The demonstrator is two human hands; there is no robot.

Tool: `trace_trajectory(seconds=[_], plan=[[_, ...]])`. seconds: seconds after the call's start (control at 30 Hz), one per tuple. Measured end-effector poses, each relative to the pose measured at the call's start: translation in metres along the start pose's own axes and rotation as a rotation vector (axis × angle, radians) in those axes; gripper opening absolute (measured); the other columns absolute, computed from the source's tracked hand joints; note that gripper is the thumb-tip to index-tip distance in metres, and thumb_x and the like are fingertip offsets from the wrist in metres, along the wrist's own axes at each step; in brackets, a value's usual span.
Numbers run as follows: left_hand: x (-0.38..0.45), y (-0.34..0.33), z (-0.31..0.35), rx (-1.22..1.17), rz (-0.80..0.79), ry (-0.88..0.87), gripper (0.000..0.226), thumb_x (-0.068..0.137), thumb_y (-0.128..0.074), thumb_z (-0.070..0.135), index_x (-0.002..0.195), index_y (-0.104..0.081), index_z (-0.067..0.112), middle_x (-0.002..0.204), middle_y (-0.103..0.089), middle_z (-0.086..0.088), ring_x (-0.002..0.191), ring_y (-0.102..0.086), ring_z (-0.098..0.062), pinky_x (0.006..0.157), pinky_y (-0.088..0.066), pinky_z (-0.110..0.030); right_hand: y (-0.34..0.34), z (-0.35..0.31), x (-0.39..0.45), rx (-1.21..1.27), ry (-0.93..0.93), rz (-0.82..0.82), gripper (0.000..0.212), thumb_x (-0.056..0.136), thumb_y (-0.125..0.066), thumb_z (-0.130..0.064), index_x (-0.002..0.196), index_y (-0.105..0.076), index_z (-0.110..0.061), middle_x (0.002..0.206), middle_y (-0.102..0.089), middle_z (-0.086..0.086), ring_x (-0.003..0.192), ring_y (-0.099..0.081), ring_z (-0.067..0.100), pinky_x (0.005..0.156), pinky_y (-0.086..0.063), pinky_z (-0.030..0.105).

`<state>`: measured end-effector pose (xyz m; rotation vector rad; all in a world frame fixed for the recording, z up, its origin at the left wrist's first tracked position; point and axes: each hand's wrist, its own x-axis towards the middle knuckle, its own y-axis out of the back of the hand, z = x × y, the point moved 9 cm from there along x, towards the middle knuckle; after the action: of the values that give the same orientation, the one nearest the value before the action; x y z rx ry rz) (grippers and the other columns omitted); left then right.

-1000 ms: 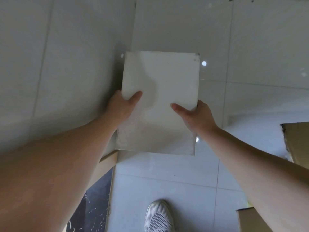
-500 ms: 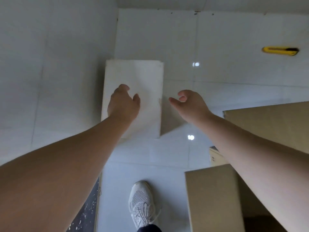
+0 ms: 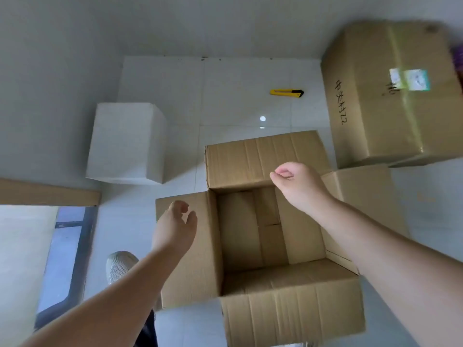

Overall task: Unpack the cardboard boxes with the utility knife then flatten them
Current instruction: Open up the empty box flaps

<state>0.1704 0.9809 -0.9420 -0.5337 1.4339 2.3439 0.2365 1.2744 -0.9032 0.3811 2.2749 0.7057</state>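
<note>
Cardboard box [image 3: 265,236]: open, flaps spread
Left hand [image 3: 175,227]: loosely curled, empty, over left flap
Right hand [image 3: 297,182]: loosely curled, empty
Knife [image 3: 286,92]: on floor [image 3: 225,96]

Place: a bare indoor room, probably in a home or a storeroom; the blurred view did not settle which.
Floor: glossy white tiles [image 3: 238,78] with grout lines reflected ceiling lights.
Walls: plain grey-white wall [image 3: 62,46] met the floor in a corner.
Goods: cardboard boxes stood on the floor, one open [image 3: 263,234], one sealed with handwriting [image 3: 390,96].
Doorway: a dark threshold strip [image 3: 77,246] lay at left.
</note>
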Motion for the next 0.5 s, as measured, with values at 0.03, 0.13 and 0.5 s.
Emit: trace_trajectory(seconds=[0.03,0.13,0.5], plan=[[-0.017,-0.003,0.009,-0.02,0.011,0.018,0.023,0.092,-0.053,0.027,0.112,-0.056,0.015,0.109,-0.064,-0.002,0.091,-0.058,-0.02,0.073,-0.042,-0.028,0.011,0.005,-0.011,-0.026,0.004,-0.023,0.027,0.092,-0.058,-0.035,0.11,-0.065,-0.016,0.111,-0.066,-0.003,0.104,-0.061,0.016,0.092,-0.049,0.033],[-0.052,-0.004,0.047,-0.096,0.042,0.044,0.022,0.094,-0.049,0.028,0.113,-0.055,0.018,0.093,-0.061,0.006,0.076,-0.054,-0.011,0.064,-0.041,-0.026,0.04,0.005,-0.035,-0.09,0.052,-0.037,0.026,0.093,-0.056,-0.036,0.11,-0.065,-0.018,0.111,-0.065,-0.005,0.103,-0.06,0.013,0.088,-0.047,0.029],[-0.1,0.008,0.055,-0.219,0.092,0.033,0.026,0.095,-0.047,0.028,0.117,-0.054,0.018,0.102,-0.054,0.01,0.091,-0.051,-0.01,0.074,-0.04,-0.025,0.027,-0.01,-0.057,-0.222,0.149,-0.122,0.02,0.09,-0.059,-0.031,0.105,-0.066,-0.018,0.105,-0.066,-0.004,0.1,-0.061,0.015,0.089,-0.049,0.031]])
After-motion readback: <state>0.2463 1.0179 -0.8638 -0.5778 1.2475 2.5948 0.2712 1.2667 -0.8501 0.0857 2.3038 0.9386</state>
